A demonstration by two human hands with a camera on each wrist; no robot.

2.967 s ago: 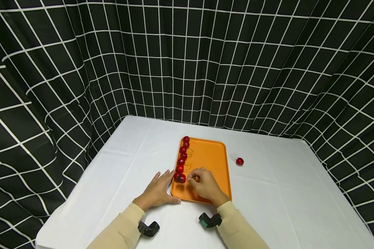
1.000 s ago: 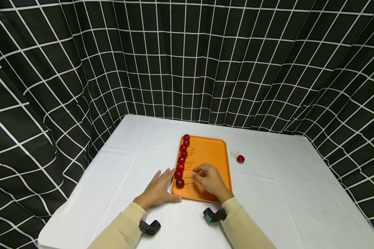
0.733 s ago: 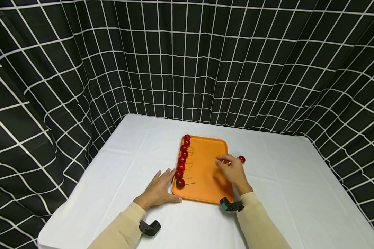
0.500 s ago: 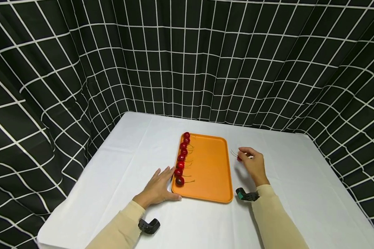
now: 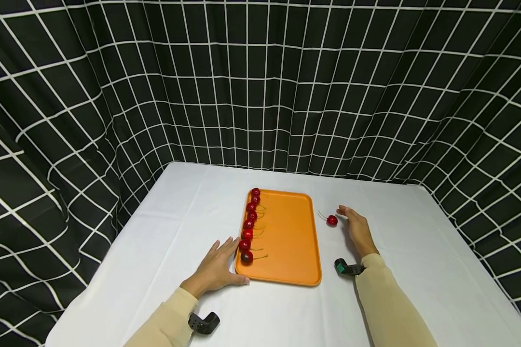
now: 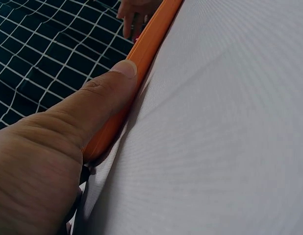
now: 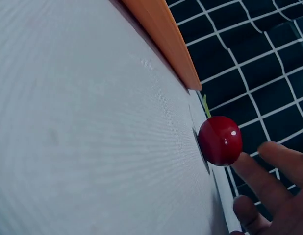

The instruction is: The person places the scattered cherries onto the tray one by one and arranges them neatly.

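Note:
A loose cherry with a thin stem lies on the white cloth, right of the orange tray. Just to its right is my right hand, fingers extended and holding nothing. The right wrist view shows that cherry close to the spread fingers; whether they touch cannot be made out. My left hand rests at the tray's near left corner, its thumb pressing the orange edge in the left wrist view. Several cherries form a line along the tray's left side, stems pointing right.
A white cloth covers the table. Behind it and at both sides hangs a black curtain with a white grid. Both wrists wear black camera bands, the left one low over the cloth.
My right hand let go of a cherry at the row's near end, crossed right to the loose cherry, and has now spread its fingers beside it. My left hand stayed at the tray.

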